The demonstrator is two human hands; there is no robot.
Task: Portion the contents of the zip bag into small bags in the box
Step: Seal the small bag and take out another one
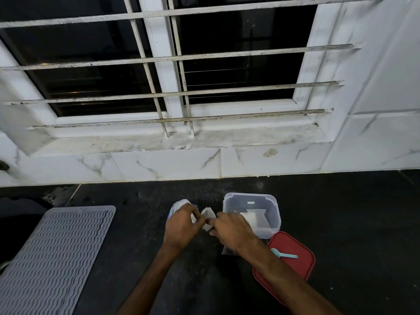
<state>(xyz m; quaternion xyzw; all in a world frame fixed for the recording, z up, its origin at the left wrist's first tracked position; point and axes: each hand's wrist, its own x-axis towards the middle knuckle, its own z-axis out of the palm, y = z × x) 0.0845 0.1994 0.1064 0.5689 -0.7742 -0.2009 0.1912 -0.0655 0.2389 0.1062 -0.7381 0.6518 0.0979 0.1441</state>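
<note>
1. Small bag (pixel 208 215): it is held up just left of the box (pixel 276 214), between both hands. It looks pale and partly filled, though what is inside cannot be made out.
2. The left hand (pixel 181 225) pinches the bag's left edge and the right hand (pixel 233 230) pinches its right edge, fingers curled on the plastic.
3. The step looks like closing or opening the bag's mouth. To do it well, keep the mouth upward, pull the two edges evenly, and press along the whole seam before carrying it right into the box.
4. In front of the box lies a red lid (pixel 302 267) with a teal scoop (pixel 284 255) on it. The right forearm passes over the lid's left corner, so a careless pull-back could knock the scoop.
5. Far left of the box is a grey ribbed mat (pixel 56 258), well apart from the work.
6. Inside the box rests one white packet (pixel 251 218), and room remains around it.
7. The zip bag (pixel 179 203) stands left of the box, just behind the left hand and mostly hidden by it. It could tip if nudged.
8. Beyond the box are the black counter (pixel 352 223) and the window sill (pixel 181 142).
</note>
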